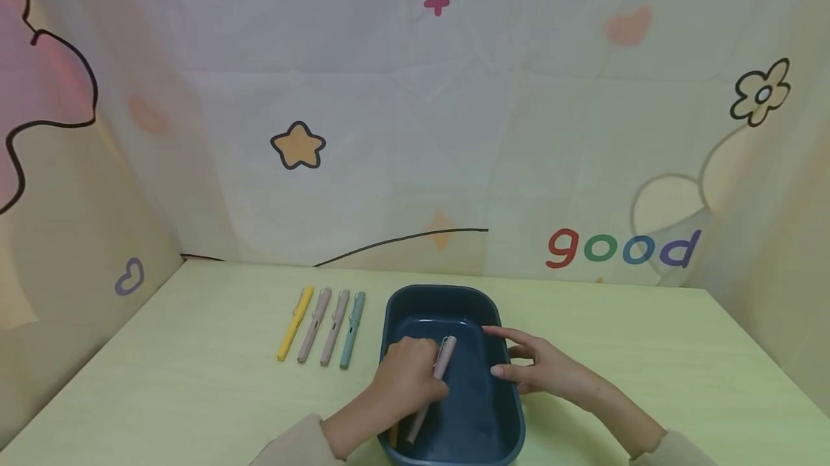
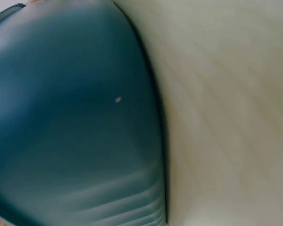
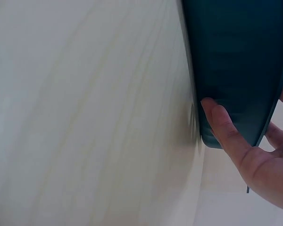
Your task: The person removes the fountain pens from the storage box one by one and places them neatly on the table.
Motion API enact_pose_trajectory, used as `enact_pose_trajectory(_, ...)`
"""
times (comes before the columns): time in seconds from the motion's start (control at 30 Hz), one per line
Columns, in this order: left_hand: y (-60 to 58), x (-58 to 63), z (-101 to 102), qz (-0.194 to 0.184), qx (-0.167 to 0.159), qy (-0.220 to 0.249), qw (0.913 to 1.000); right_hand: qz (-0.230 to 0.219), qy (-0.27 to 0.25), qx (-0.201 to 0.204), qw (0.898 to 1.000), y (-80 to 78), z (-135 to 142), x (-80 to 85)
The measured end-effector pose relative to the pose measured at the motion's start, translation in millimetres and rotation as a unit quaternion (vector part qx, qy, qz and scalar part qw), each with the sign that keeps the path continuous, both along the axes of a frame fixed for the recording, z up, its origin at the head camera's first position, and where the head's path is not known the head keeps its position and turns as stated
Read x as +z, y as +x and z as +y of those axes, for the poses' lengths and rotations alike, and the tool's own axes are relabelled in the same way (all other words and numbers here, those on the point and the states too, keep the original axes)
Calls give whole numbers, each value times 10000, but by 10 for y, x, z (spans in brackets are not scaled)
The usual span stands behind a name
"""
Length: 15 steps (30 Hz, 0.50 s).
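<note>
A dark blue rectangular bin (image 1: 480, 408) stands on the table in the head view. My left hand (image 1: 408, 372) reaches into it with curled fingers and grips a pale pinkish pen (image 1: 444, 356), whose capped end tilts up past the knuckles. Partly hidden under the wrist, a yellow-orange pen (image 1: 393, 436) lies along the bin's left side. On the right, my right hand (image 1: 551, 369) holds the bin's wall, thumb over the rim and other fingers outside. The right wrist view shows its fingers (image 3: 224, 125) against the outer wall. The left wrist view shows the bin's outside (image 2: 85, 117) but not the grip.
Left of the bin several pens lie side by side: a yellow pen (image 1: 295, 323), two pinkish-grey pens (image 1: 314, 325) and a teal pen (image 1: 352, 330). The pale table (image 1: 194, 379) ends at a printed cloth backdrop (image 1: 389, 106), with cloth along both sides.
</note>
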State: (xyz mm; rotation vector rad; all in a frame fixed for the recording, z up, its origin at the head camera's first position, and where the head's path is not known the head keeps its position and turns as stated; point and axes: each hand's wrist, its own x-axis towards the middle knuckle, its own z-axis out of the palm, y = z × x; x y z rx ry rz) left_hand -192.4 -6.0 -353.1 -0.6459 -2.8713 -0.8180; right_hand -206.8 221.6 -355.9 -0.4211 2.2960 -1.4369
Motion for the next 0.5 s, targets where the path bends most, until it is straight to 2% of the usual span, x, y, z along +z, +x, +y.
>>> enact_pose_trajectory(0.1,-13,1,-20,58,-31,289,9996,6,31,-16,10000,-3,-2,-3)
enact_pose_trajectory(0.5,-40,28,-131,-170,68,1107,9937,45,12,4,10000,-6,5,-25)
